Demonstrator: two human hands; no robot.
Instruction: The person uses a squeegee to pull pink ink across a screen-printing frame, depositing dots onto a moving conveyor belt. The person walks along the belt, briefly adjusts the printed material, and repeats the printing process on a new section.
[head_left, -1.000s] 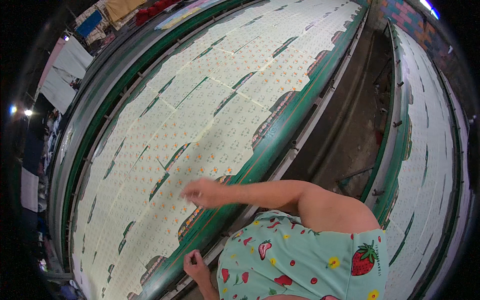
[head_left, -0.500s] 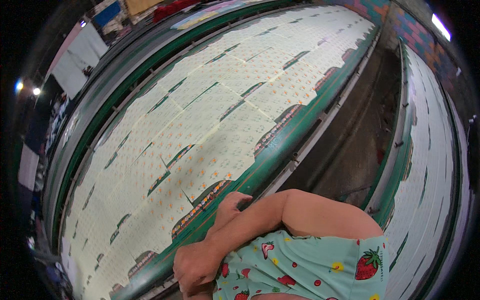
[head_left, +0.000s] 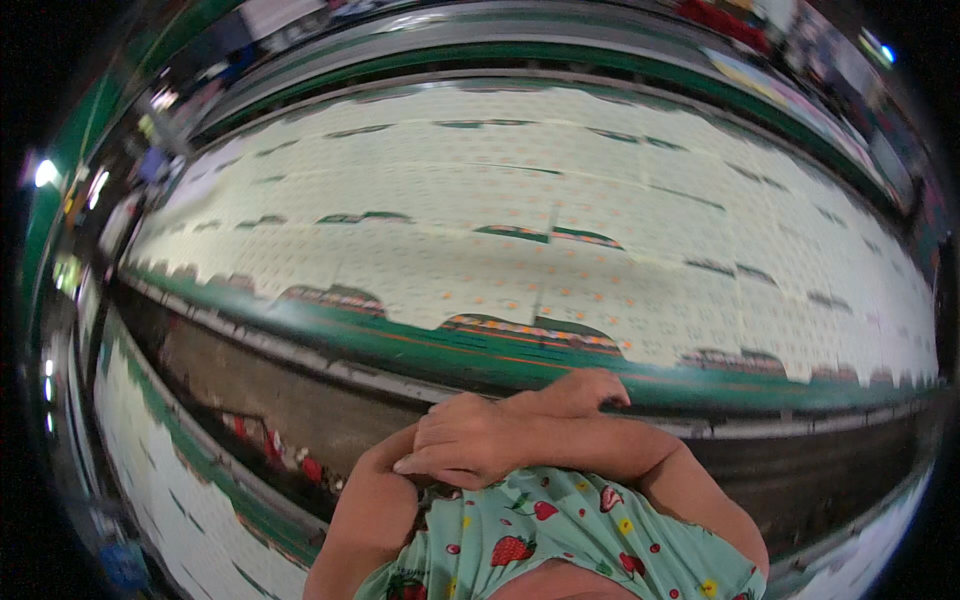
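Note:
My forearms cross against my light green fruit-print garment [head_left: 540, 515]. My right hand [head_left: 460, 440] lies closed over my left forearm, its fingers wrapped on it. My left hand [head_left: 585, 393] shows beyond my right forearm, open with loosely bent fingers and nothing visible in it. In front of both hands is a long table with a green edge [head_left: 650, 370], covered in pale cream pieces [head_left: 620, 280] with small orange and grey motifs. Gaps between the pieces show dark green and some patterned strips. The picture is blurred toward its edges.
A second table with pale pieces [head_left: 170, 480] runs at the lower left, beyond a floor aisle [head_left: 270, 380] with red scraps. Another pale surface shows at the lower right. Behind the main table are dark rails [head_left: 480, 50], hanging cloths and bright lamps.
My right hand has come back from over the pale pieces onto my left forearm, crossing my arms. The view has turned, so the long table now runs across the frame.

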